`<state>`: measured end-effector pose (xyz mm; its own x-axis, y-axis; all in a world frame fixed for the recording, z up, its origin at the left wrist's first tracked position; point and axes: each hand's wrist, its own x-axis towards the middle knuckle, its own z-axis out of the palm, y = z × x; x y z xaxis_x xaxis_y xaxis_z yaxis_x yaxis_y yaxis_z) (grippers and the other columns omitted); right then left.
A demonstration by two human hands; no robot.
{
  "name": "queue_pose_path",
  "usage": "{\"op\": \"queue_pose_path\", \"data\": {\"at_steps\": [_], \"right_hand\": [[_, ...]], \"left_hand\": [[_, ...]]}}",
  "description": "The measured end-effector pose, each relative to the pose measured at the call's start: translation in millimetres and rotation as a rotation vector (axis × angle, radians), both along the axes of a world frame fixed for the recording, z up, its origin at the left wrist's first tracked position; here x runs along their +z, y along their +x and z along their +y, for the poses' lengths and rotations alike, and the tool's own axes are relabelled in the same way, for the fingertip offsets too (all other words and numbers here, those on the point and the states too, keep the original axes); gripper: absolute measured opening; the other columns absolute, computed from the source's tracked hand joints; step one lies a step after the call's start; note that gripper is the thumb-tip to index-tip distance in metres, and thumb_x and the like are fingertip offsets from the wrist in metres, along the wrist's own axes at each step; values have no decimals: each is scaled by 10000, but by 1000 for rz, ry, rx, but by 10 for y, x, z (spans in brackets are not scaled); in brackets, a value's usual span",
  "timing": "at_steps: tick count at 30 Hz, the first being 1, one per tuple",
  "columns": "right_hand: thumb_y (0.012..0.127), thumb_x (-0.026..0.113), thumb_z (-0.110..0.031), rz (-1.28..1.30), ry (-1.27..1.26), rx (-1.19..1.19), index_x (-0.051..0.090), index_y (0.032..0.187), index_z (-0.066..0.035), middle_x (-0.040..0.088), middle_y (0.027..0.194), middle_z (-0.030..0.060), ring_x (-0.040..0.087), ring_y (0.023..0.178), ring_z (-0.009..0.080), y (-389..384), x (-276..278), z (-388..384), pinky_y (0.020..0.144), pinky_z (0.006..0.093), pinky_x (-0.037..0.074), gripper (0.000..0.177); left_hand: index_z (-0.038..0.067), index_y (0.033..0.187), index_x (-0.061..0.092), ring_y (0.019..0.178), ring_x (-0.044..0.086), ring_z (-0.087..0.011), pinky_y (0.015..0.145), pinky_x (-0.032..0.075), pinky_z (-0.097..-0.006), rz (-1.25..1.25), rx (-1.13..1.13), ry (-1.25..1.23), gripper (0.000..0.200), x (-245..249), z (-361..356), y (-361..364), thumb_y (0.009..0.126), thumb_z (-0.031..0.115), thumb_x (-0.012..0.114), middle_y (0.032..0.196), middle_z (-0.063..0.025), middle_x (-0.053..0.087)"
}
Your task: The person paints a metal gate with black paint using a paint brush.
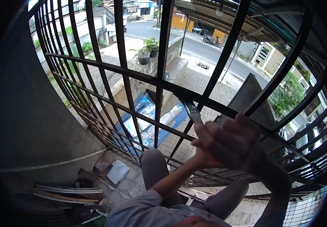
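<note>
A paintbrush (191, 110) with a metal ferrule has its dark bristle end touching or very near the dark horizontal bar (142, 77) of the metal grille. The fingers of my right hand (231, 142) are closed round its lower end. My left hand (207, 159) is behind and just below my right hand, at the end of the left forearm. My right hand covers the left hand's fingers, so what they hold, if anything, is hidden.
Vertical bars (164, 41) cross the view. Beyond them are a blue sheet (180, 113) with white patches, potted plants (144, 57), and a road (197, 48) with a parked motorcycle (212, 40). My knees are below. A folded white cloth (118, 172) and long strips (69, 190) lie lower left.
</note>
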<state>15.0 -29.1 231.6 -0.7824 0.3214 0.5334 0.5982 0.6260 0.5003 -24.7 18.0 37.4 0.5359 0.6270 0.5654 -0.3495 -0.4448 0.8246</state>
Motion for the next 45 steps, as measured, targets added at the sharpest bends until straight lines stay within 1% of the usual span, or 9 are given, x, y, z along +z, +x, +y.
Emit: {"op": "queue_pose_path", "data": {"at_steps": [3, 7, 9, 11, 13, 17, 21, 25, 45], "right_hand": [[925, 793, -292, 58, 93, 106, 726, 1001, -137, 617, 850, -28, 513, 586, 64, -106, -57, -181, 525, 278, 328, 186], [900, 821, -277, 31, -9, 3, 712, 991, -99, 608, 820, -32, 522, 599, 76, 2, 66, -1, 534, 278, 318, 229], [874, 845, -224, 34, -44, 37, 699, 1086, -74, 644, 860, -1, 567, 621, 107, -30, 157, -199, 557, 298, 360, 298], [848, 869, -170, 21, -113, 68, 686, 1181, -49, 680, 899, 29, 613, 643, 137, -46, 201, -204, 580, 319, 402, 398], [887, 843, -132, -4, -211, -18, 676, 1197, -47, 690, 924, 38, 641, 666, 160, -59, 199, -43, 605, 331, 434, 362], [925, 802, -98, 31, -170, 27, 668, 1197, -10, 719, 982, 102, 676, 733, 225, -17, 235, -267, 640, 352, 512, 316], [963, 760, -84, -1, -324, 0, 671, 1228, -19, 714, 1007, 121, 686, 776, 247, -109, 209, 50, 652, 361, 541, 287], [940, 771, -43, 30, -300, 32, 665, 1248, -24, 717, 1017, 122, 694, 787, 267, -211, 252, -199, 650, 364, 549, 327], [890, 793, 14, 7, -283, 10, 666, 1213, -6, 684, 964, 105, 680, 763, 260, -306, 245, -157, 613, 367, 539, 348]], "left_hand": [[48, 1303, 621, 1165, 684, -303, 990, 552, -378, 9, -13, 62, 501, -161, 27, -123, 891, 291, 769, 1172, -116, 682], [46, 1325, 622, 1188, 682, -337, 1013, 549, -401, 30, -38, 109, 595, -247, 31, 2, 850, 351, 811, 1193, -132, 687], [55, 1346, 615, 1185, 681, -368, 1015, 543, -412, -26, 335, 399, 761, -178, 89, 43, 747, 469, 838, 1235, -182, 683], [61, 1282, 638, 1183, 670, -405, 981, 550, -461, -209, 275, 275, 721, -134, 39, 29, 704, 436, 850, 1257, -210, 670], [49, 1224, 649, 1153, 665, -421, 960, 550, -491, 232, -16, 134, 729, -141, 29, 39, 637, 415, 878, 1239, -209, 663], [48, 1361, 523, 1058, 665, -427, 919, 554, -485, -89, 186, 74, 946, -110, -37, 138, 565, 388, 904, 1176, -197, 629], [55, 1443, 410, 1085, 653, -429, 921, 536, -490, -186, 85, 196, 1087, -442, 26, 516, 547, 390, 926, 1181, -198, 609], [52, 1442, 427, 1098, 643, -427, 928, 535, -482, -153, 186, 251, 1094, -324, 41, 403, 531, 386, 932, 1223, -188, 600], [42, 1463, 394, 1099, 652, -419, 946, 544, -479, -103, 118, 152, 1105, -132, -5, 172, 557, 396, 919, 1203, -192, 605]]}}
